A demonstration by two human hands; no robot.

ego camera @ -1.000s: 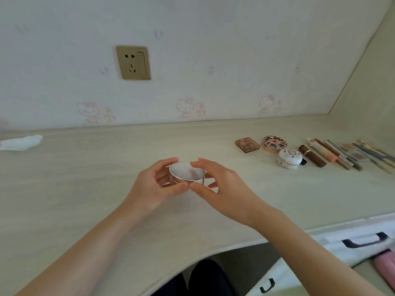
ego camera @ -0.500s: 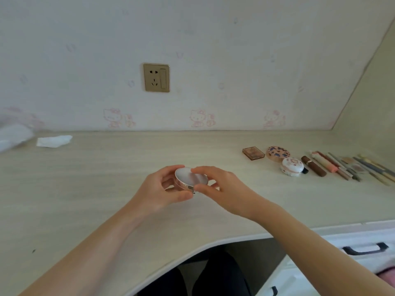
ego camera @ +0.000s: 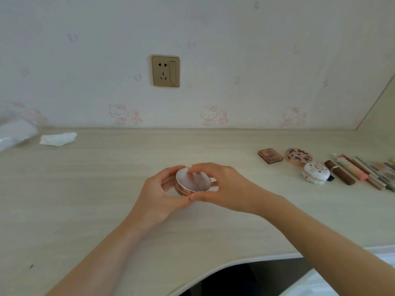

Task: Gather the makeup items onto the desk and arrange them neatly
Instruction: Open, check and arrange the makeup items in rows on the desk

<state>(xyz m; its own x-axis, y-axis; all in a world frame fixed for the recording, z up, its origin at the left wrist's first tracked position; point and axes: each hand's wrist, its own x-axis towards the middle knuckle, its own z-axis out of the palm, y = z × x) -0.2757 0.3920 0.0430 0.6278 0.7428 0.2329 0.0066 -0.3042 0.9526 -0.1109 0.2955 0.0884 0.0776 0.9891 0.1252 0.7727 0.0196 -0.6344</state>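
A round rose-gold compact (ego camera: 193,182) with a shiny lid is held between both hands just above the middle of the pale wooden desk (ego camera: 106,189). My left hand (ego camera: 162,195) grips its left side and underside. My right hand (ego camera: 224,186) pinches its right rim, fingers curled over the far edge. At the right, a row of makeup lies on the desk: a brown square palette (ego camera: 270,155), a patterned round compact (ego camera: 298,156), a white floral compact (ego camera: 316,173), a brown lipstick tube (ego camera: 339,175) and several pencils and tubes (ego camera: 367,171).
A crumpled white tissue (ego camera: 57,139) and a blurred white pack (ego camera: 15,133) lie at the far left by the wall. A gold wall socket (ego camera: 165,71) sits above the desk. The desk's front edge curves inward near my body; a white drawer unit (ego camera: 333,283) stands lower right.
The view has shifted left and tilted up, so the makeup row sits further right. Both hands kept hold of the compact, and its lid now tilts more toward the camera.
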